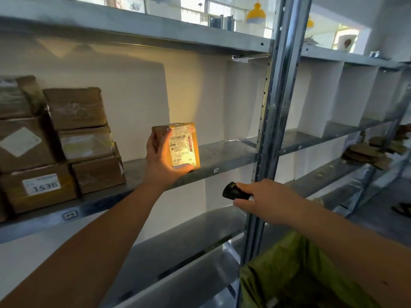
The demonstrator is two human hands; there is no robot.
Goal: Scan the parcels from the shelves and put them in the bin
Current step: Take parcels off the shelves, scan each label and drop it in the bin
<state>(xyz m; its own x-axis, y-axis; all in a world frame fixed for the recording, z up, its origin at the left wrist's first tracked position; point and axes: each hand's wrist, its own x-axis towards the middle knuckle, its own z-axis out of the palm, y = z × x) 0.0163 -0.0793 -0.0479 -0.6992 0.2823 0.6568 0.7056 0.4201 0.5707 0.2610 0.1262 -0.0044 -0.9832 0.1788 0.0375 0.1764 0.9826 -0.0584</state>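
My left hand (161, 158) grips a small brown parcel (182, 145) upright above the middle metal shelf (233, 156), its white shipping label facing me and lit bright yellow. My right hand (266, 201) holds a black handheld scanner (233, 192) lower right of the parcel, its head pointing toward the label. A green-lined bin (289, 276) sits at the bottom right, under my right forearm.
Several taped cardboard parcels (73, 121) are stacked on the left of the same shelf, one labelled 1538 (42, 185). A steel upright (273, 107) divides the shelving. Flattened cardboard scraps (367, 154) lie on the right-hand shelves. A lower shelf (189, 236) runs beneath.
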